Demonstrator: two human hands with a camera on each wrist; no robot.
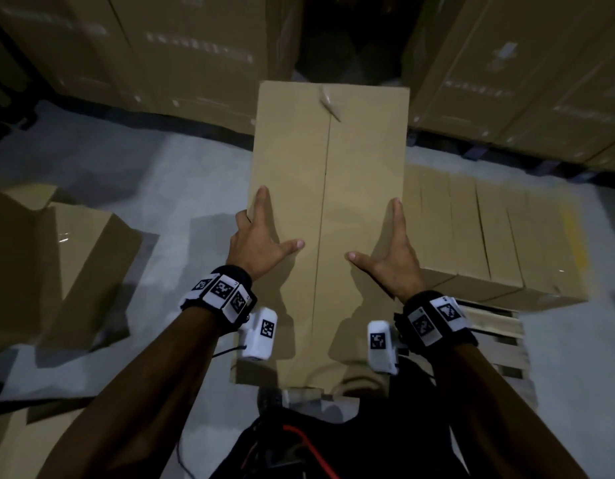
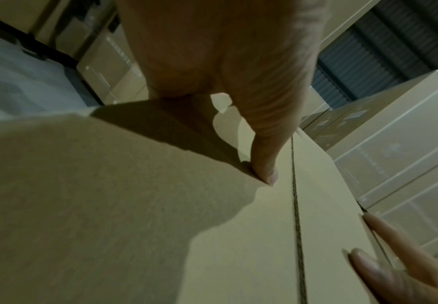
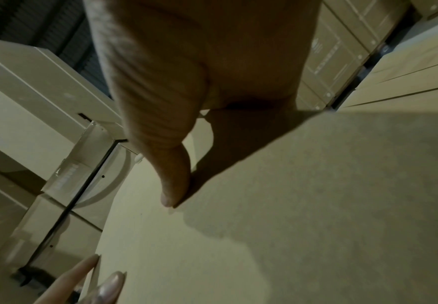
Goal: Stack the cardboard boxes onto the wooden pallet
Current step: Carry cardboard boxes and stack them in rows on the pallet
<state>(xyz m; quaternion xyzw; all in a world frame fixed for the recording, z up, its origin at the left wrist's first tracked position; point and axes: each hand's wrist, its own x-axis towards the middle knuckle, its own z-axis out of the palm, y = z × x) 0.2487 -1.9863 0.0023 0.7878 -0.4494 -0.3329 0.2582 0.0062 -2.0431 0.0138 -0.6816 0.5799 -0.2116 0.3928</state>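
Observation:
A long, closed cardboard box [image 1: 328, 146] with a centre seam is carried in front of me, its length pointing away. My left hand [image 1: 279, 218] lies on its left edge, thumb spread over the top and index finger straight along the edge. My right hand [image 1: 375, 229] mirrors it on the right edge. The left wrist view shows the thumb flat on the box top [image 2: 238, 246]; the right wrist view shows the same on the box top [image 3: 290, 226]. The remaining fingers are hidden down the sides. The wooden pallet [image 1: 499, 328] lies at lower right, bearing a row of boxes [image 1: 489, 233].
An open cardboard box [image 1: 74, 257] sits on the grey floor [image 1: 181, 181] to the left. Tall wrapped stacks of cartons rise at the back left [image 1: 167, 57] and back right [image 1: 527, 74], with a dark gap between them.

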